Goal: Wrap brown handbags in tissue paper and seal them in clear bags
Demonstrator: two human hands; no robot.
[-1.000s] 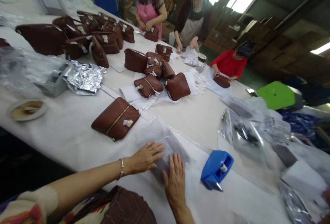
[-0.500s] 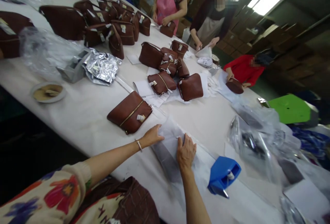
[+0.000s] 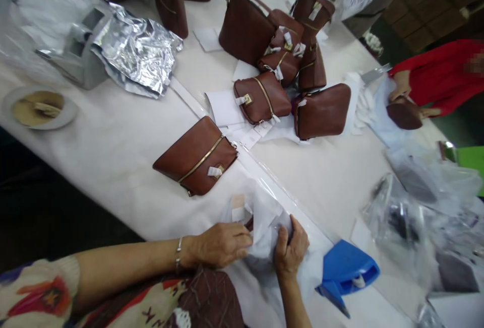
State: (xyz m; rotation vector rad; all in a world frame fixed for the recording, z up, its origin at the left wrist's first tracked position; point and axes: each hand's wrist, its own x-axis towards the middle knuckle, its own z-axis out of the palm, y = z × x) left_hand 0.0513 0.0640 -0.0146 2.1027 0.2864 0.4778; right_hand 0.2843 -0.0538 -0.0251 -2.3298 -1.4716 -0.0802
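White tissue-like wrapping [image 3: 266, 219] lies between my hands near the table's front edge, with a sliver of something brown showing inside it. My left hand [image 3: 223, 243], a bracelet at its wrist, has its fingers closed on the wrapping's left edge. On the right side of the wrapping rests my right hand [image 3: 292, 247], thumb and fingers apart. Just beyond, a brown bag [image 3: 198, 159] with a gold zipper and a white tag lies on the table. A blue tape dispenser [image 3: 348, 272] sits to the right of my right hand.
More brown bags [image 3: 321, 111] stand in a group past the middle of the white table [image 3: 113, 167]. Crumpled silver foil [image 3: 138, 53] and a round dish [image 3: 40, 108] are at the left. Clear plastic bags [image 3: 401, 217] lie at the right, near a person in red [image 3: 438, 73].
The view has moved closer and lower. My left hand has gone from open beside the wrapping to closed on it. The wrapping is now bunched up, with a tan patch and something brown showing.
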